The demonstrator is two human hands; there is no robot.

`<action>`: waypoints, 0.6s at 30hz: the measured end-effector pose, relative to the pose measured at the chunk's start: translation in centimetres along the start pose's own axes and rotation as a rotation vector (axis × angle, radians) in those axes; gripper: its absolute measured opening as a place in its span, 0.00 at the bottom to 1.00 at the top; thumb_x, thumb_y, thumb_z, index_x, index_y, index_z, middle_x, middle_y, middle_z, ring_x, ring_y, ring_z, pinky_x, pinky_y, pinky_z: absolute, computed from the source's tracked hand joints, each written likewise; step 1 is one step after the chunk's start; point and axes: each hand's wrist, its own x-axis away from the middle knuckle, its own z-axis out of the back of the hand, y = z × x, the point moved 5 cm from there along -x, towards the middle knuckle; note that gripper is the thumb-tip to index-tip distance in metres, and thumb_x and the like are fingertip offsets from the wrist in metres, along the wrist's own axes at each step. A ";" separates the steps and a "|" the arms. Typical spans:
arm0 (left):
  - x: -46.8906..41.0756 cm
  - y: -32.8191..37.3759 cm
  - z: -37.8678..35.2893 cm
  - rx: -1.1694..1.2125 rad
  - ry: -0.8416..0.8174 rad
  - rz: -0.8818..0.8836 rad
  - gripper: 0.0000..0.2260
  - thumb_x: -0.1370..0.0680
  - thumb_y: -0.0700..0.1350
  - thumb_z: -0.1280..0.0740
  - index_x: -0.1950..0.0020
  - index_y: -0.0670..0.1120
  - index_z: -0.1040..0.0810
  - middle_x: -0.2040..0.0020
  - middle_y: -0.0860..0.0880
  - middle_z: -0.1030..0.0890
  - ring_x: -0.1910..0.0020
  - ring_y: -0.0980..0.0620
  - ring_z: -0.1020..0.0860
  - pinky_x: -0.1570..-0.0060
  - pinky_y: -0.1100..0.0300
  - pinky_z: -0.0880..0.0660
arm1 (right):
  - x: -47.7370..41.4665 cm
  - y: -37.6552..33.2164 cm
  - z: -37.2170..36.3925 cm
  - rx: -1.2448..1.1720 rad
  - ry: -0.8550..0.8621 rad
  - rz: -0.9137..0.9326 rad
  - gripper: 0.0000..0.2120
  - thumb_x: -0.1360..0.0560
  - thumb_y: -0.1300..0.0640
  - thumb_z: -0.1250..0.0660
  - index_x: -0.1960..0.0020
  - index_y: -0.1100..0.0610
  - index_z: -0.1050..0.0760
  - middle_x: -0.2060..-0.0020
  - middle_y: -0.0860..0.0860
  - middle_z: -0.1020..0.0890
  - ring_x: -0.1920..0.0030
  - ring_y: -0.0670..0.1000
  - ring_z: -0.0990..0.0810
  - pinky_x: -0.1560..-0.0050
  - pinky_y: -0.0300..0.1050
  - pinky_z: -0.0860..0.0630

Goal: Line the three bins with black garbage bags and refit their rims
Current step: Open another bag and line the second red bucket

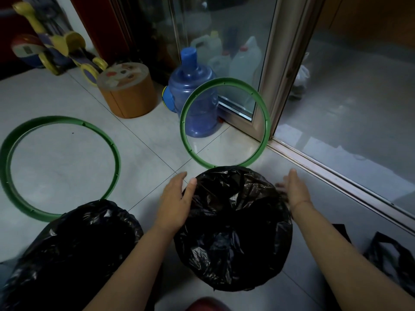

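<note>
A bin wrapped in a black garbage bag (233, 230) stands on the floor in the centre, the bag folded down over its top edge. My left hand (174, 203) rests flat against the bag's left side, fingers apart. On the right side my right hand (296, 188) is open, fingertips touching the plastic. A second bag-covered bin (74, 250) stands at the lower left. One green rim (224, 122) leans upright just behind the centre bin. Another green rim (58, 167) lies flat on the tiles at the left.
A blue water jug (193, 97) and an orange round stool (128, 90) stand behind the rims. A sliding glass door track (336, 173) runs along the right. Loose black bags (393, 259) lie at the lower right. A yellow toy scooter (56, 46) is at the back left.
</note>
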 end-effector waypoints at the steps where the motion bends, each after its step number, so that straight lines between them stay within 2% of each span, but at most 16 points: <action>1: 0.3 0.3 0.4 -0.072 0.036 -0.070 0.34 0.25 0.68 0.51 0.25 0.51 0.36 0.25 0.51 0.35 0.26 0.54 0.40 0.27 0.55 0.45 | 0.9 -1.5 0.5 -0.014 0.065 0.204 0.24 0.19 0.44 0.48 0.38 0.62 0.28 0.54 0.53 0.20 0.61 0.48 0.21 0.58 0.45 0.25; 2: 0.6 0.7 0.6 -0.152 0.052 -0.148 0.33 0.24 0.68 0.53 0.24 0.52 0.38 0.24 0.54 0.38 0.25 0.56 0.44 0.26 0.56 0.50 | 2.6 -3.2 0.3 0.014 0.044 0.419 0.21 0.20 0.44 0.47 0.39 0.58 0.28 0.54 0.48 0.18 0.57 0.44 0.20 0.51 0.42 0.24; 3: 1.0 1.1 0.4 -0.238 0.039 -0.225 0.32 0.23 0.68 0.54 0.24 0.54 0.39 0.24 0.56 0.39 0.24 0.58 0.47 0.27 0.57 0.54 | 4.6 -4.2 -0.4 0.092 -0.059 0.601 0.22 0.21 0.41 0.47 0.38 0.54 0.28 0.53 0.42 0.18 0.51 0.39 0.21 0.44 0.35 0.27; 4: 1.5 1.4 0.1 -0.326 0.000 -0.293 0.32 0.23 0.69 0.56 0.24 0.55 0.39 0.24 0.58 0.40 0.24 0.59 0.49 0.27 0.57 0.57 | 6.3 -4.3 -1.3 0.216 -0.186 0.730 0.24 0.22 0.37 0.49 0.36 0.51 0.30 0.51 0.38 0.18 0.45 0.34 0.24 0.40 0.30 0.32; 5: 2.0 1.6 -0.4 -0.421 -0.047 -0.349 0.32 0.24 0.69 0.58 0.25 0.56 0.38 0.24 0.58 0.39 0.24 0.59 0.51 0.26 0.57 0.60 | 7.8 -3.8 -2.4 0.381 -0.294 0.804 0.25 0.23 0.35 0.51 0.33 0.47 0.33 0.49 0.39 0.17 0.40 0.34 0.27 0.35 0.31 0.38; 7: 2.7 1.4 -1.1 -0.648 -0.141 -0.405 0.35 0.25 0.70 0.62 0.28 0.56 0.32 0.26 0.58 0.35 0.23 0.55 0.50 0.26 0.52 0.63 | 9.1 -2.1 -3.2 0.773 -0.358 0.856 0.28 0.23 0.35 0.56 0.28 0.44 0.40 0.42 0.47 0.18 0.33 0.42 0.31 0.26 0.42 0.51; 9: 3.1 0.9 -1.1 -0.862 -0.194 -0.388 0.40 0.28 0.70 0.67 0.34 0.56 0.25 0.27 0.58 0.32 0.22 0.51 0.50 0.27 0.47 0.64 | 9.0 -1.2 -2.9 1.049 -0.295 0.815 0.31 0.24 0.37 0.58 0.25 0.49 0.42 0.40 0.51 0.20 0.31 0.48 0.32 0.25 0.44 0.61; 12: 3.7 1.4 -0.6 -0.977 -0.198 -0.383 0.44 0.30 0.69 0.70 0.39 0.55 0.20 0.28 0.57 0.31 0.22 0.50 0.51 0.28 0.44 0.66 | 9.2 -1.3 -2.5 1.073 -0.275 0.775 0.34 0.25 0.38 0.59 0.25 0.53 0.43 0.44 0.47 0.19 0.34 0.47 0.28 0.24 0.46 0.61; 14: 4.2 2.6 -0.2 -0.854 -0.131 -0.393 0.40 0.28 0.69 0.66 0.39 0.55 0.20 0.29 0.56 0.29 0.23 0.50 0.47 0.26 0.46 0.62 | 10.2 -2.0 -2.6 0.918 -0.248 0.797 0.32 0.23 0.36 0.59 0.26 0.52 0.40 0.45 0.44 0.20 0.36 0.46 0.27 0.24 0.46 0.53; 16: 4.7 4.5 -0.2 -0.428 -0.078 -0.354 0.36 0.25 0.70 0.59 0.40 0.53 0.20 0.35 0.55 0.24 0.28 0.51 0.36 0.29 0.57 0.47 | 11.1 -2.5 -3.1 0.558 -0.282 0.742 0.31 0.24 0.33 0.55 0.31 0.49 0.32 0.45 0.40 0.20 0.39 0.43 0.25 0.30 0.42 0.39; 17: 4.7 5.0 -0.6 -0.106 -0.134 -0.211 0.35 0.26 0.71 0.57 0.40 0.53 0.20 0.39 0.56 0.21 0.32 0.54 0.31 0.35 0.63 0.39 | 11.5 -2.5 -3.7 0.336 -0.362 0.612 0.32 0.26 0.30 0.53 0.34 0.48 0.29 0.46 0.40 0.18 0.41 0.42 0.23 0.36 0.41 0.33; 18: 4.8 5.3 -1.7 0.221 -0.244 0.017 0.36 0.27 0.73 0.56 0.38 0.53 0.22 0.43 0.57 0.21 0.36 0.56 0.27 0.42 0.66 0.35 | 11.8 -2.1 -4.8 0.134 -0.457 0.425 0.35 0.29 0.26 0.52 0.37 0.48 0.27 0.47 0.43 0.17 0.43 0.44 0.21 0.41 0.42 0.29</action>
